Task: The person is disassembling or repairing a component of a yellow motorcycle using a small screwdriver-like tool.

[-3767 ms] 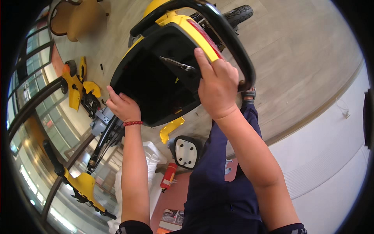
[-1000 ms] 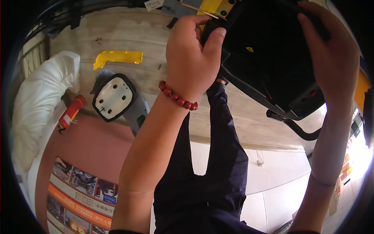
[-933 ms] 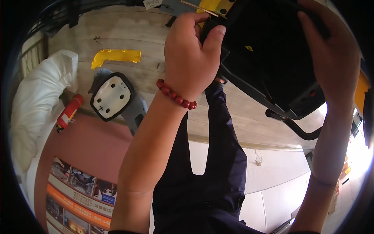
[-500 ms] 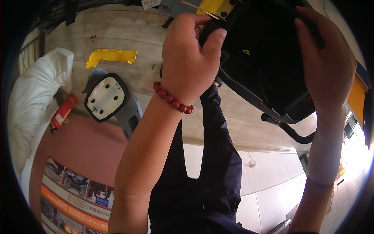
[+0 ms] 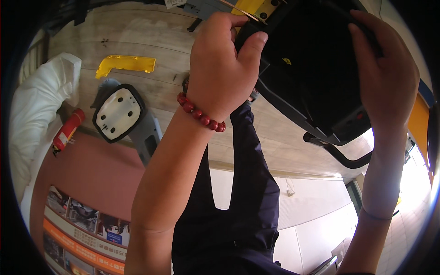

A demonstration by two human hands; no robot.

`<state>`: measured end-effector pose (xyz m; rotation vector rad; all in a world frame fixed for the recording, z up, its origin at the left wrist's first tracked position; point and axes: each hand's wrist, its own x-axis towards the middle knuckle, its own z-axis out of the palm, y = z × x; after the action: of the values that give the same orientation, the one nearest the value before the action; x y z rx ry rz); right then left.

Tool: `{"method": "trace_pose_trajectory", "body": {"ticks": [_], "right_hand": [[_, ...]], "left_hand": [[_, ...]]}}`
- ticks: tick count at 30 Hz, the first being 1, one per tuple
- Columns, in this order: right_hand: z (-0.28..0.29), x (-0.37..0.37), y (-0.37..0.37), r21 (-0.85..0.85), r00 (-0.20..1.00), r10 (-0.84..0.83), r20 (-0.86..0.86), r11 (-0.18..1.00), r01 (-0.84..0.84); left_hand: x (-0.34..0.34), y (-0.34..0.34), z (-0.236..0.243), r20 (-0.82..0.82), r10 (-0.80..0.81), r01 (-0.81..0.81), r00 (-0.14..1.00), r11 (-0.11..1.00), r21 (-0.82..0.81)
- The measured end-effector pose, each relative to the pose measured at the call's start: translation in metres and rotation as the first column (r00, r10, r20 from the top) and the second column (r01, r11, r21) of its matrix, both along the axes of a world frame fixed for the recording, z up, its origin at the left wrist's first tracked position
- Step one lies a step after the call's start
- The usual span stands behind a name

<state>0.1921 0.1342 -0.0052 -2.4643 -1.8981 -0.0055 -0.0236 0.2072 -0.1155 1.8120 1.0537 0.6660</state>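
A large black plastic housing (image 5: pixel 311 78) with a small yellow sticker fills the upper right. My left hand (image 5: pixel 224 64), below a red bead bracelet (image 5: pixel 200 116), grips its left edge with thumb and bent fingers. A thin metal rod (image 5: pixel 240 9) runs just past the index fingertip; whether the fingers hold it I cannot tell. Beside it lies a yellow bracket (image 5: pixel 270 7) with dark bolt heads. On the far side, my right hand (image 5: pixel 389 73) is closed over the housing's right rim, thumb and fingers on its dark surface.
On the wooden floor to the left lie a yellow plastic cover (image 5: pixel 126 64) and a grey part with a white plate (image 5: pixel 119 113). A red fire extinguisher (image 5: pixel 68 129) is beside white wrapped material (image 5: pixel 41 101). A curved black bar (image 5: pixel 339 153) sits below the housing.
The view has shifted slightly, so floor objects appear a little further left. Both hands keep their hold on the housing, with barely any movement.
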Motion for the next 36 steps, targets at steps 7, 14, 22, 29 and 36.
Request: {"method": "trace_pose_trajectory", "body": {"ticks": [7,14,22,29,36], "right_hand": [[0.003,0.005,0.008,-0.077,0.985,0.128,0.119,0.99,-0.119],[0.011,0.013,0.012,-0.13,0.975,0.183,0.126,0.977,-0.167],[0.017,0.019,0.013,-0.184,0.971,0.199,0.134,0.967,-0.173],[0.015,0.016,0.002,-0.16,0.984,0.101,0.148,0.984,-0.077],[0.011,0.012,-0.001,-0.026,0.989,0.125,0.083,0.992,-0.123]], "left_hand": [[0.0,0.001,-0.001,-0.013,0.001,-0.001,1.0,0.998,0.057],[0.0,0.0,0.001,0.022,-0.007,0.008,1.0,0.999,-0.045],[0.0,0.004,0.007,0.029,-0.033,0.033,0.999,0.999,0.006],[0.004,0.001,0.014,-0.009,0.021,-0.021,1.0,1.0,0.017],[-0.002,-0.003,0.004,-0.019,-0.002,0.003,1.0,0.998,0.066]]}}
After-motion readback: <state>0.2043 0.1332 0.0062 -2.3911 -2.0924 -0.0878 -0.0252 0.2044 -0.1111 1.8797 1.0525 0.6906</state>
